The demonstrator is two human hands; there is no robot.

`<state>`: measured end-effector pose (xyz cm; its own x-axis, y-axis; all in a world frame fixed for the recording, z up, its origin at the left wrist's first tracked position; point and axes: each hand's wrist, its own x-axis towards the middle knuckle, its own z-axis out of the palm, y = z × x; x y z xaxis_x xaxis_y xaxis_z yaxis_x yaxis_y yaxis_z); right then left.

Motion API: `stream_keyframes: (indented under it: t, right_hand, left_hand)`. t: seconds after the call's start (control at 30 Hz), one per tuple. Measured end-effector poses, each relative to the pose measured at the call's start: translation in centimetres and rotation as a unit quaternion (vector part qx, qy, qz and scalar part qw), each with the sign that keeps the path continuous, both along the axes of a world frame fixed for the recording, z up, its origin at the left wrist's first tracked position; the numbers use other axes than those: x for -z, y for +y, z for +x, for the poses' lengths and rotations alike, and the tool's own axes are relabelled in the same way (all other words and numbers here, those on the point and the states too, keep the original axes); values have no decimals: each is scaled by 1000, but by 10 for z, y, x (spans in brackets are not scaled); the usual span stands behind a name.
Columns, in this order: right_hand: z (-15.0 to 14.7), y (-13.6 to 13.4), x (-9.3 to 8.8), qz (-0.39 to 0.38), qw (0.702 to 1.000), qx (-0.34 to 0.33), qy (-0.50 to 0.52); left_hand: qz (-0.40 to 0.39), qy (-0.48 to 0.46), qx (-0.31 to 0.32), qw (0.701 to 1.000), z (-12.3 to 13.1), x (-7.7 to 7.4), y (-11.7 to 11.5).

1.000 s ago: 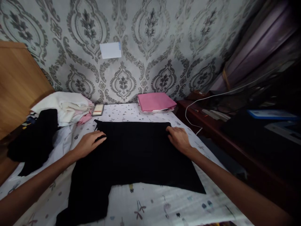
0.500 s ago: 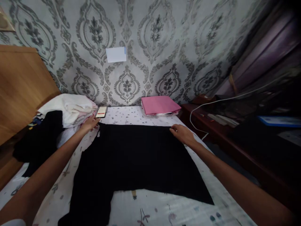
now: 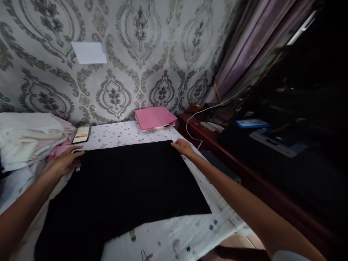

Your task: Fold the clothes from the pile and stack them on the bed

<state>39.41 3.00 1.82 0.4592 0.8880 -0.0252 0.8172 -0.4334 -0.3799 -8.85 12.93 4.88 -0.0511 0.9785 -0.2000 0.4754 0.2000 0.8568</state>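
A black garment lies spread on a white patterned sheet. At its far left corner is my left hand, thumb and fingers apart, touching or just beside the cloth near a small white tag. My right hand pinches the garment's far right corner with thumb and forefinger. The garment's far edge runs nearly straight between both hands. Its near left part extends toward me.
A phone and a heap of white and pink cloth lie at the left. A pink folder rests by the patterned wall. On the right stands a dark red ledge with a white cable.
The view has turned to the right, so things appear further left. My left hand has come closer to the garment's far left corner. My right hand stays at the right corner.
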Motion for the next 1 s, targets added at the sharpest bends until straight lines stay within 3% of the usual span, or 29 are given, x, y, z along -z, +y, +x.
stream_keyframes:
  t: [0.1, 0.3, 0.5, 0.63, 0.77, 1.0]
  right_hand:
    - [0, 2, 0, 7, 999, 7, 35]
    - [-1, 0, 2, 63, 990, 27, 120]
    - [-5, -1, 1, 115, 967, 71, 217]
    - [-3, -4, -1, 104, 944, 104, 296]
    - [2, -11, -2, 78, 926, 115, 351]
    - [0, -3, -3, 19, 924, 110, 365]
  left_hand:
    - [-71, -112, -53, 990, 8, -10, -13]
    - [-20, -136, -54, 989, 18, -21, -30]
    - [-16, -171, -81, 982, 15, -12, -26]
    - [-7, -166, -75, 983, 10, -4, -21]
    - [8, -168, -62, 984, 11, -6, -25]
    - [-19, -147, -54, 987, 19, -8, -25]
